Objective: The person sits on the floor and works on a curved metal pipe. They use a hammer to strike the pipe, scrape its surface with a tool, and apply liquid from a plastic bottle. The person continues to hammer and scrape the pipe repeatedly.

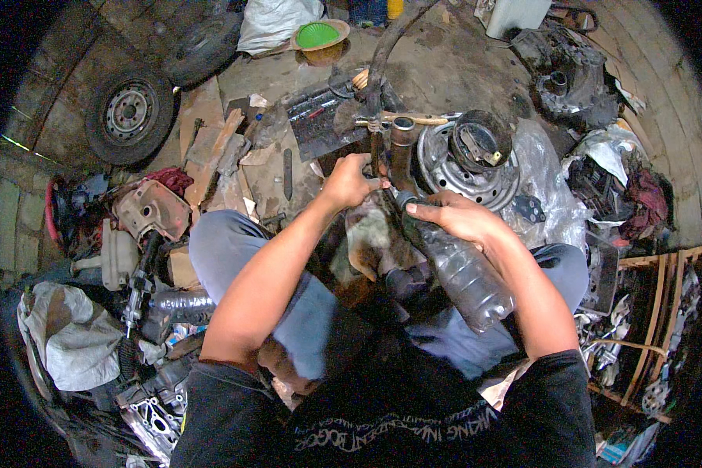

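In front of me, my left hand [352, 181] is closed at the lower end of a dark upright hose [376, 74], its fingertips curled round it. My right hand [459, 216] grips a clear plastic bottle [472, 282] near its neck. The bottle lies tilted, with its neck pointing toward my left fingers and its base down by my right forearm. Whether the neck touches the hose, I cannot tell. Just beyond my right hand stands a dark metal tube [402, 131] with an open top. A stained cloth-like piece [370, 234] shows below my hands.
A steel wheel rim [476, 175] lies beyond my right hand, with clear plastic sheeting [550, 183] beside it. Farther right sits a greasy gearbox-like casting [565, 86]. At left are a tyre on its wheel [129, 113], a rusty metal part [152, 209] and a white sack [69, 335].
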